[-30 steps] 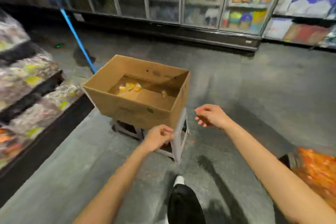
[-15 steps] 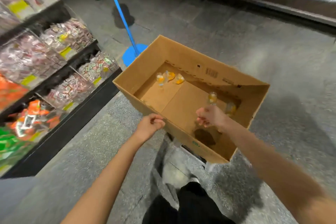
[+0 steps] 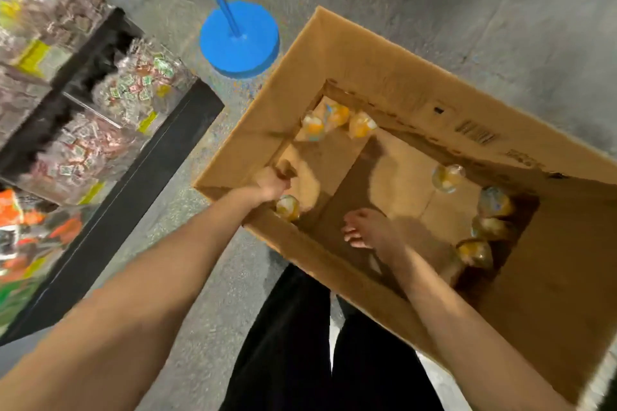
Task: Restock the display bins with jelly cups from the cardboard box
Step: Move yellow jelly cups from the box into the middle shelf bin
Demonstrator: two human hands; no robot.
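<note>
The open cardboard box (image 3: 394,57) fills the middle and right of the head view. Jelly cups with orange filling lie on its bottom: three in the far left corner (image 3: 337,115), one alone (image 3: 448,178) and three along the right side (image 3: 494,203). My left hand (image 3: 272,183) is inside the near left corner with its fingers curled, and nothing shows in it. One more cup (image 3: 287,207) lies just below that hand. My right hand (image 3: 367,230) hangs inside the box over the bare bottom, fingers loosely curled and empty.
Display bins (image 3: 133,90) of wrapped sweets stand in tiers at the left, on a black base (image 3: 140,183). A blue pole on a round blue base (image 3: 238,40) stands on the grey floor beyond the box. My black trouser legs (image 3: 300,344) are below.
The view has tipped down and come closer to the box. Both hands have gone from above the near edge down into the box.
</note>
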